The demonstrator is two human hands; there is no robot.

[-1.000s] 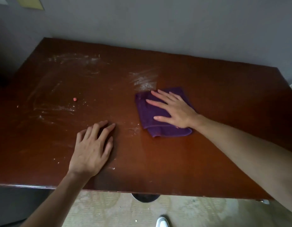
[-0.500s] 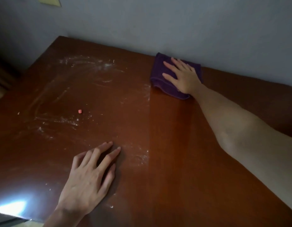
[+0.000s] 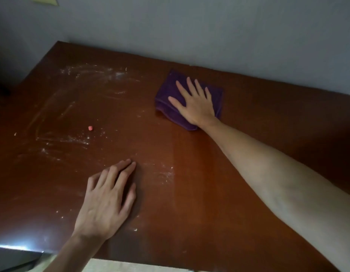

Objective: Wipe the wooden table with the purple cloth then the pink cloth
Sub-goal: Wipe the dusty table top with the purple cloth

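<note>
A folded purple cloth (image 3: 170, 95) lies on the dark wooden table (image 3: 199, 183) near its far edge by the wall. My right hand (image 3: 193, 103) presses flat on top of the cloth with fingers spread. My left hand (image 3: 107, 201) rests palm down on the bare wood near the front edge, holding nothing. White powdery smears (image 3: 87, 75) cover the left half of the table. No pink cloth is in view.
A small pink crumb (image 3: 90, 128) sits among the dust at left centre. A grey wall (image 3: 190, 32) runs along the table's far edge. A bright glare (image 3: 17, 244) marks the front left edge, with pale floor (image 3: 131, 266) below it.
My right hand first pushed the purple cloth from mid-table away to the far edge, then drew it back slightly toward me. The left hand stayed planted.
</note>
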